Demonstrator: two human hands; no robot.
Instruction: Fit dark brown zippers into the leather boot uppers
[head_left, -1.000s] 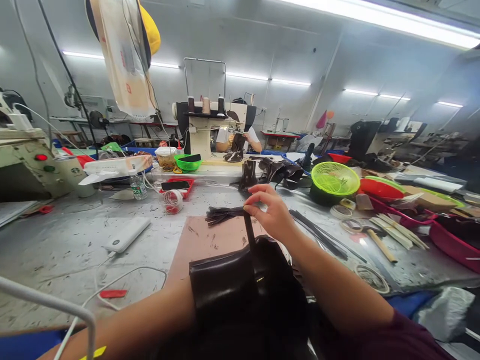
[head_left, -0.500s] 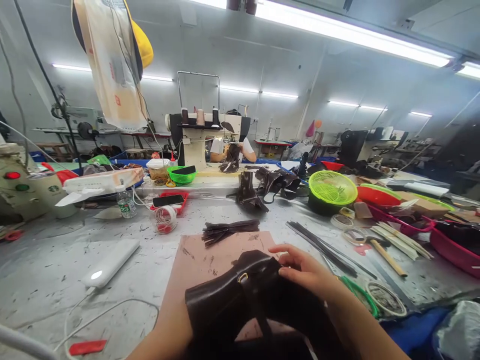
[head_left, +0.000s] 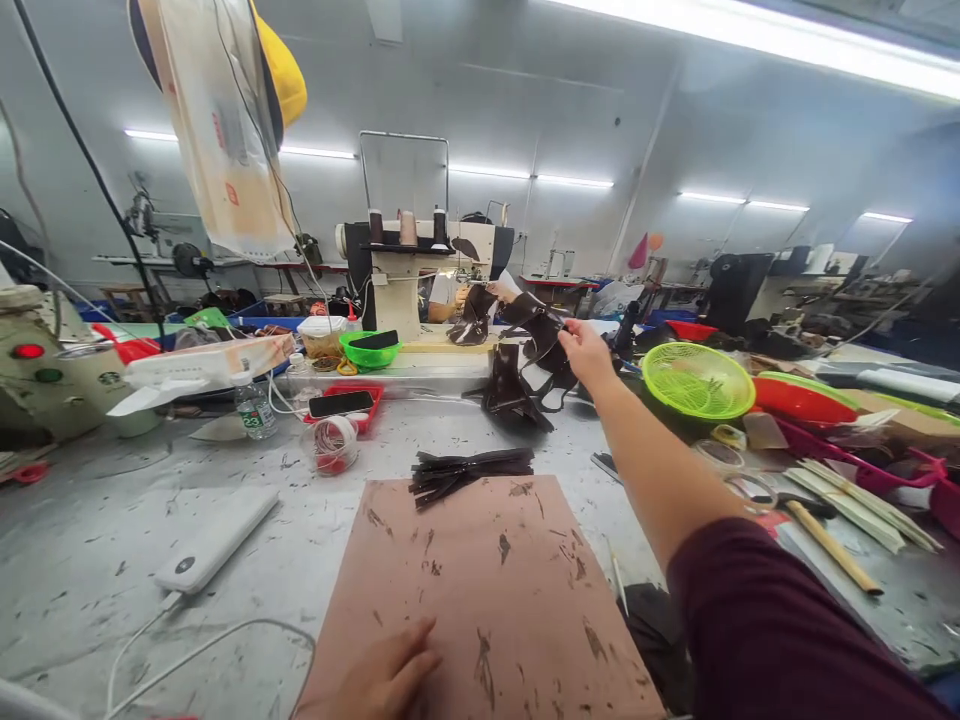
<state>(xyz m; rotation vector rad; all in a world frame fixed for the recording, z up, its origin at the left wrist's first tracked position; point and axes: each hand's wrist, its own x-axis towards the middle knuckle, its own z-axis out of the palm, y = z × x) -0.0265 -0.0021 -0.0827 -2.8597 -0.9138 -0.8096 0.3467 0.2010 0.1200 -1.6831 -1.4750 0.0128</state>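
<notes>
My right hand (head_left: 587,352) is stretched across the bench and pinches the edge of a glossy dark-brown leather boot upper (head_left: 531,318), which is raised above the others. Just left of it, another dark leather boot upper (head_left: 511,385) lies on the bench. My left hand (head_left: 394,668) rests low on the pink mat (head_left: 457,560), fingers extended and holding nothing. Several black zippers (head_left: 469,468) lie in a bundle along the mat's far edge. Beside the mat's right edge, partly behind my right arm, is a dark piece (head_left: 651,625).
A co-worker's hand (head_left: 504,291) is at the sewing machine (head_left: 397,295) opposite. On the left are a white power bank (head_left: 217,540) with a cable, a water bottle (head_left: 255,408) and a red tray (head_left: 367,412). A green basket (head_left: 697,380) and a hammer (head_left: 836,548) are at right.
The boot upper that covered the mat is off it. My right hand has gone forward to the far pile and grips an upper there. My left hand now lies bare on the mat.
</notes>
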